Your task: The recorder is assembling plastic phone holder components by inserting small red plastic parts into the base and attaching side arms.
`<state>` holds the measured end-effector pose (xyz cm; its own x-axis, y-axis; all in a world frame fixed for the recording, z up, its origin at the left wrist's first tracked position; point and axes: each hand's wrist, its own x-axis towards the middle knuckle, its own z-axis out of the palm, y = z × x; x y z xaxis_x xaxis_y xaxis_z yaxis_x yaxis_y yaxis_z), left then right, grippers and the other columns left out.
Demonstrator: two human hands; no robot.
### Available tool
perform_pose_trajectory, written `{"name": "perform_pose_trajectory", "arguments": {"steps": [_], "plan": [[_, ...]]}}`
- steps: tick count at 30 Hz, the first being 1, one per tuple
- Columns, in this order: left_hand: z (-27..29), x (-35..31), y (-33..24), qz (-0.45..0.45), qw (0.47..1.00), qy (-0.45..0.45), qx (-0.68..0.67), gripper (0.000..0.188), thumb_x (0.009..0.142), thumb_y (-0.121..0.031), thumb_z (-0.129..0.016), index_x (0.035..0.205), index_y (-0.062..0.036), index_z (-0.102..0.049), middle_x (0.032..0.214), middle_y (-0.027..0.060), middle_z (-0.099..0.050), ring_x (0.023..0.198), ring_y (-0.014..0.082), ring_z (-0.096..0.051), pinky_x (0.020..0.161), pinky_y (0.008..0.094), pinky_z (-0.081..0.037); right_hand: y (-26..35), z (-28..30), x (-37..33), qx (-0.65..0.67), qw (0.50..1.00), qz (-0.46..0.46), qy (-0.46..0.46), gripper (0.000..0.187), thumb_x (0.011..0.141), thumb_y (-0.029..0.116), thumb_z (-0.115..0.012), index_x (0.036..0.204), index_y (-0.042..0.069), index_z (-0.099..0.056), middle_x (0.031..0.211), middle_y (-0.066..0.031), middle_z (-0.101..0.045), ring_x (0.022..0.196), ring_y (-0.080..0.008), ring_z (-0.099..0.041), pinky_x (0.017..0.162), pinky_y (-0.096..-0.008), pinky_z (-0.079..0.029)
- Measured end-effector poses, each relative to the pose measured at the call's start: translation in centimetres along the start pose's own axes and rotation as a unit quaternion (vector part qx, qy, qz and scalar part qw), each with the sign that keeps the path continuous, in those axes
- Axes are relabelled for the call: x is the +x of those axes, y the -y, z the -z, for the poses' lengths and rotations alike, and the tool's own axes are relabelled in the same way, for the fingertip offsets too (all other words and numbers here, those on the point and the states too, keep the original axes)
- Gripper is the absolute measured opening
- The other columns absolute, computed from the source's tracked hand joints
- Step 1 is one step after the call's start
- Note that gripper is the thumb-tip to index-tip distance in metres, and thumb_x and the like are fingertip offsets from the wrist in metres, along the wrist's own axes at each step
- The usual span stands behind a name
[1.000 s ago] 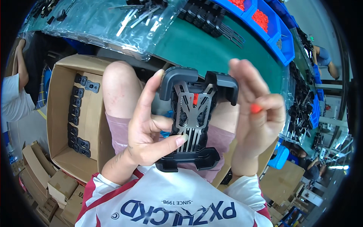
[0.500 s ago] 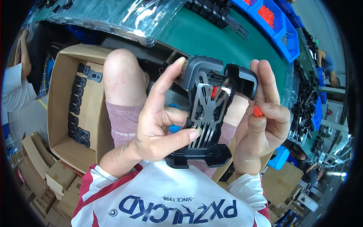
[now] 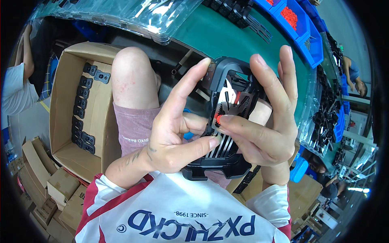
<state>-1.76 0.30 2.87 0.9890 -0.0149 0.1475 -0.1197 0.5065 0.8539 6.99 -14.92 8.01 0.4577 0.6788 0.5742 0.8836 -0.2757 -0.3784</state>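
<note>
My left hand [image 3: 170, 139] is closed around a black phone holder [image 3: 214, 167], its thumb across the lower metal bars and its index finger at the upper corner. The holder is raised above my lap, its open face up toward me. A silvery toothed plate [image 3: 225, 98] lies in its middle, with a narrow red piece [image 3: 237, 98] beside it near the top. Between thumb and index finger, my right hand [image 3: 265, 129] pinches a small red gear [image 3: 219, 119] against the plate's left toothed slot. Those fingertips partly cover the gear; the other fingers stand up.
At left, a cardboard box [image 3: 56, 117] holds several black plates [image 3: 79, 112]. A green table [image 3: 202, 34] lies ahead, bearing plastic-wrapped parts [image 3: 121, 20] and black holders [image 3: 231, 10]. Blue bins [image 3: 314, 54] with red pieces [image 3: 289, 18] stand far right. Other people are at both sides.
My right hand has moved left, bringing the red gear from beside the holder down onto its plate. The holder's right jaw has moved inward and the holder has shifted slightly right.
</note>
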Motion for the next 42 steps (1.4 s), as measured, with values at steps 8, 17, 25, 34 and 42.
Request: {"name": "perform_pose_trajectory", "arguments": {"steps": [8,17,25,34,42], "plan": [[0.2,0.3,-0.1,-0.008,0.999,0.024,0.026,0.091,0.075,0.013,-0.054,0.146,0.0025,0.003,0.141,0.0198,-0.033,0.059,0.0102,-0.053,0.054,0.0178,-0.039,0.0,0.1,-0.2,0.022,1.000,-0.015,0.010,0.013,0.062,0.022,-0.077,0.072,0.017,-0.072,0.133,-0.0203,-0.049,0.134,-0.0423,-0.029,0.110,-0.0506,-0.026],[0.4,0.5,-0.2,-0.043,0.983,0.043,0.175,0.091,0.075,0.009,-0.055,0.145,0.0046,0.002,0.124,0.0232,-0.047,0.091,0.0198,-0.050,0.075,0.0224,-0.037,0.3,0.4,-0.2,0.006,0.997,-0.066,0.029,0.014,0.061,0.019,-0.078,0.072,0.013,-0.070,0.135,-0.0206,-0.047,0.135,-0.0423,-0.028,0.108,-0.0486,-0.029],[0.6,0.6,-0.1,-0.074,0.947,0.060,0.305,0.091,0.075,0.006,-0.057,0.144,0.0066,0.002,0.109,0.0262,-0.060,0.119,0.0284,-0.048,0.095,0.0265,-0.036,0.3,0.3,-0.3,0.036,0.993,-0.113,0.029,0.018,0.061,0.017,-0.079,0.073,0.009,-0.068,0.140,-0.0209,-0.041,0.136,-0.0424,-0.027,0.108,-0.0472,-0.030],[-0.5,0.2,1.7,-0.141,0.950,-0.018,0.276,0.084,0.070,0.012,-0.054,0.144,0.0061,-0.013,0.140,0.0220,-0.037,0.058,0.0114,-0.054,0.056,0.0207,-0.044,0.6,-0.1,-0.6,0.108,0.967,-0.232,0.017,0.029,0.055,0.015,-0.083,0.073,0.009,-0.061,0.134,-0.0174,-0.046,0.126,-0.0369,-0.041,0.104,-0.0435,-0.035],[0.4,-0.2,3.2,-0.074,0.993,-0.009,0.094,0.088,0.072,0.014,-0.052,0.146,0.0022,-0.005,0.118,0.0179,-0.052,0.049,0.0084,-0.052,0.048,0.0177,-0.038,-1.1,-0.2,0.1,0.205,0.956,-0.209,0.009,0.042,0.050,0.013,-0.086,0.082,0.006,-0.059,0.128,-0.0160,-0.051,0.120,-0.0307,-0.048,0.101,-0.0404,-0.038]]}}
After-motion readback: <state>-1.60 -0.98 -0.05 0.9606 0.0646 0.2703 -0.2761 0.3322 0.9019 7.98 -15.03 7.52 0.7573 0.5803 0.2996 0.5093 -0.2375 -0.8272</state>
